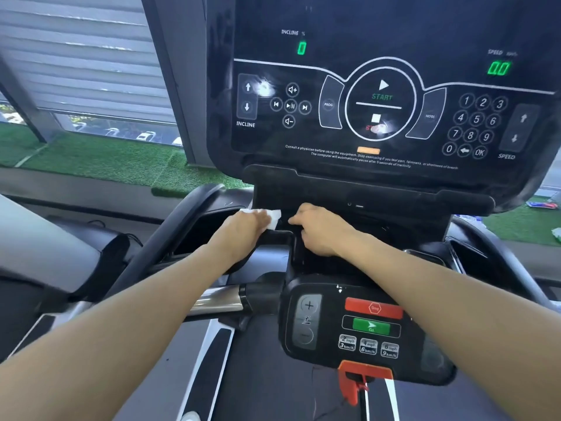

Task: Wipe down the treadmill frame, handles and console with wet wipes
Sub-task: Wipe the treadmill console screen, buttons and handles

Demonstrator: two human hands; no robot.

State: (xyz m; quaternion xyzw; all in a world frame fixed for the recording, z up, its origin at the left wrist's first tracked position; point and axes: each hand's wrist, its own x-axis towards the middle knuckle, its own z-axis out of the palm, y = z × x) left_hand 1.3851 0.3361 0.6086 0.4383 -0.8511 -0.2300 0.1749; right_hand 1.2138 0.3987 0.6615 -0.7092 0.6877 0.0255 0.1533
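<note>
Left hand [243,229] presses a white wet wipe [270,216] against the black ledge below the console [379,95], the wipe protruding beyond its fingers. Right hand [318,230], just right of the wipe, rests with curled fingers, grasping nothing visible.

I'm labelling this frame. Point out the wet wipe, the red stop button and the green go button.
wet wipe [274,218]: head view, on its white corner past the left hand's fingers.
red stop button [374,308]: head view, its middle.
green go button [371,326]: head view, its middle.
</note>
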